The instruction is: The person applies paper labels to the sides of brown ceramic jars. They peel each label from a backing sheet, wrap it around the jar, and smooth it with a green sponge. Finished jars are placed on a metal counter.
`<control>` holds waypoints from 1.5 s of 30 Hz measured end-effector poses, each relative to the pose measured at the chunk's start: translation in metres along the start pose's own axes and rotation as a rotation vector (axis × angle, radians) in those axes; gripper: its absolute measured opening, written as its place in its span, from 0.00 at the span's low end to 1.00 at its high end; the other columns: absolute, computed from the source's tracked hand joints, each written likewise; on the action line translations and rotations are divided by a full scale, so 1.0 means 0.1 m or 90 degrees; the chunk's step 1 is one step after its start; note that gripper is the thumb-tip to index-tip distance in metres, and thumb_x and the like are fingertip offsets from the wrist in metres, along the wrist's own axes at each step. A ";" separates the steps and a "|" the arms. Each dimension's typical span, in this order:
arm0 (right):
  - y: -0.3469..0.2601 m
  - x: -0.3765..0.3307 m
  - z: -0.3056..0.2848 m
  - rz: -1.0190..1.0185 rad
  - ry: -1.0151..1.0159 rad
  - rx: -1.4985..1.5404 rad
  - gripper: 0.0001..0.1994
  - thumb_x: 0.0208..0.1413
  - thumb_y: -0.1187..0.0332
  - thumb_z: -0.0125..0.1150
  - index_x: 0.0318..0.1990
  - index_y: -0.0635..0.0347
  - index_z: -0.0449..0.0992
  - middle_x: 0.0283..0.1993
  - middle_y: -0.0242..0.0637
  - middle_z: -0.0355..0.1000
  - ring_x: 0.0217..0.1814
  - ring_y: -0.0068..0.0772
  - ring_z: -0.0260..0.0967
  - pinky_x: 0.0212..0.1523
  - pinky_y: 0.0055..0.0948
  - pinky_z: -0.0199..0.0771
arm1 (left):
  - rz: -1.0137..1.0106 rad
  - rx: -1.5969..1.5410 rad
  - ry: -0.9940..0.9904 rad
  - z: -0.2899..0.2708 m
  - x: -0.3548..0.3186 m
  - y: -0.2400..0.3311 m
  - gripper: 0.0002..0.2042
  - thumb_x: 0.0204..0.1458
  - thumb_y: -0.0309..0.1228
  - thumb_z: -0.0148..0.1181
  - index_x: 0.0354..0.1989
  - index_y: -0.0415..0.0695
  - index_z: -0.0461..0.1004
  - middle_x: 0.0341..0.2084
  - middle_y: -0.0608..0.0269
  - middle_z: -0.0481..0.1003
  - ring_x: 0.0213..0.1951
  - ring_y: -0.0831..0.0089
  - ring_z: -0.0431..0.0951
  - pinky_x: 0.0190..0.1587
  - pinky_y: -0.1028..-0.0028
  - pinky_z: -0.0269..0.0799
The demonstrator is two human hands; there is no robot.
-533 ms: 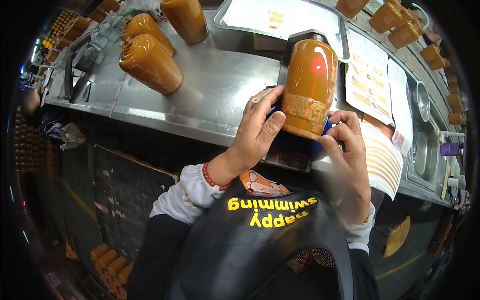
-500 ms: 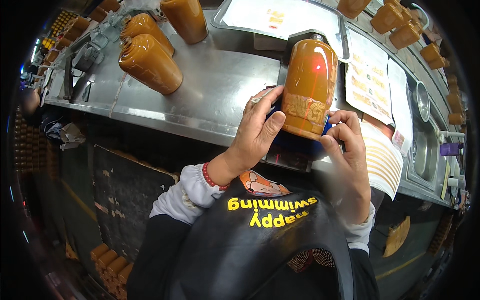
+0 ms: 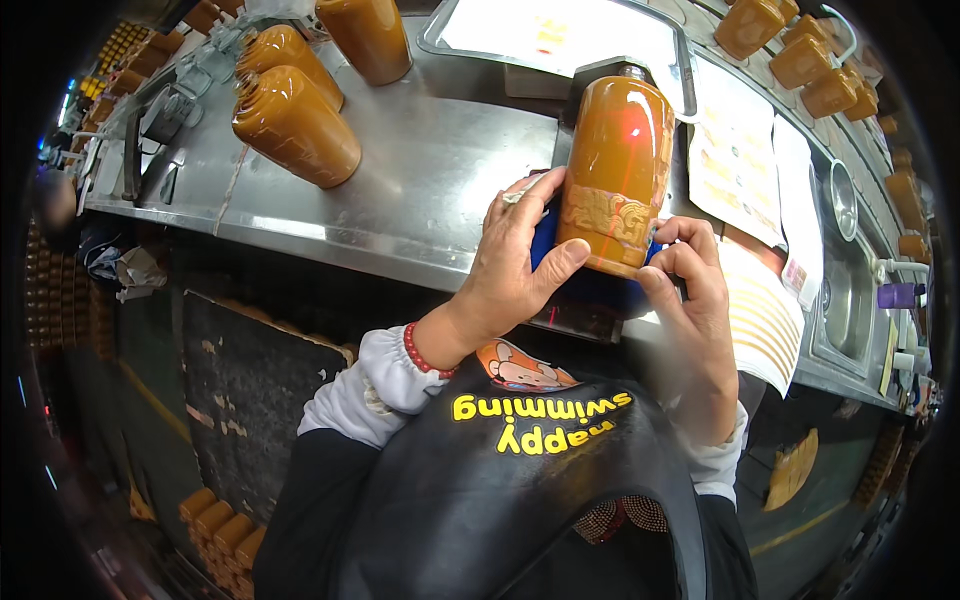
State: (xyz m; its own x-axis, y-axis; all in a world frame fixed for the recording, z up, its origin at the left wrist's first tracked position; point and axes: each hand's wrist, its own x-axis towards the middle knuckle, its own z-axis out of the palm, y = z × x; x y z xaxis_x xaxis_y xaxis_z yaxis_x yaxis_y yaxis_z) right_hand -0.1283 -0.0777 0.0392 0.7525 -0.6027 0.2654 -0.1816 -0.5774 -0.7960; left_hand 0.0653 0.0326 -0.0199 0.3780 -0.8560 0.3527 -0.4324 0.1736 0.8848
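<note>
Since the picture half a second earlier, little is seen to have changed: the tall amber bottle (image 3: 612, 170) is held upright in the same spot at the near edge of the steel counter (image 3: 440, 170), and the grip of both hands is unchanged. On the left, two more amber bottles (image 3: 292, 110) are laid on their sides on the counter, well apart from the held one, and a third (image 3: 368, 35) is seen behind them. The left hand (image 3: 515, 255) is curled against the bottle's lower left side, its thumb pressed to the pale embossed band near the base and its fingers spread behind; a red bead bracelet (image 3: 425, 352) is worn at the wrist. A blue object (image 3: 590, 285) is partly hidden beneath the bottle and between the hands, and its kind cannot be told. The right hand (image 3: 690, 290) is closed on the bottle's lower right edge, its fingertips bent against the base. The bottle is glossy and smooth, rounded at the shoulder, with a red spot of light on its front. A white tray (image 3: 560, 35) is set behind it. Printed sheets (image 3: 745, 170) are spread to the right, and further right a round sink (image 3: 845, 290) is sunk into the counter, with more amber containers (image 3: 800, 45) lined up beyond it.
</note>
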 end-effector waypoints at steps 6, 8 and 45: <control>0.03 -0.01 0.01 0.008 0.005 -0.005 0.07 0.60 0.74 0.64 0.33 0.65 0.72 0.49 0.45 0.64 0.52 0.42 0.65 0.52 0.33 0.68 | 0.000 0.001 -0.003 0.01 0.00 0.01 0.37 0.61 0.52 0.59 0.68 0.32 0.60 0.61 0.40 0.68 0.64 0.46 0.62 0.69 0.53 0.53; 0.04 -0.02 0.01 0.009 0.011 -0.009 0.08 0.60 0.73 0.65 0.33 0.65 0.72 0.49 0.44 0.64 0.52 0.41 0.65 0.52 0.33 0.68 | -0.006 -0.011 -0.006 0.02 0.00 0.01 0.37 0.61 0.52 0.59 0.68 0.32 0.60 0.61 0.40 0.68 0.64 0.47 0.62 0.69 0.54 0.53; 0.21 0.03 -0.14 0.037 -0.126 0.045 0.10 0.53 0.71 0.69 0.32 0.60 0.71 0.52 0.40 0.60 0.61 0.38 0.58 0.63 0.32 0.57 | 0.534 0.347 0.036 -0.16 -0.09 -0.04 0.17 0.46 0.28 0.72 0.45 0.61 0.81 0.45 0.76 0.76 0.52 0.71 0.71 0.65 0.61 0.62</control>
State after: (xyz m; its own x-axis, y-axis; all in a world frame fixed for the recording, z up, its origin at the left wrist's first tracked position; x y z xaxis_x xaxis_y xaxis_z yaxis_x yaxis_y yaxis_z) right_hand -0.1390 -0.0998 0.0308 0.8532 -0.5096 0.1113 -0.1891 -0.5010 -0.8445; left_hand 0.0766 0.0477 -0.0220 -0.1887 -0.5320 0.8255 -0.8878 0.4517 0.0881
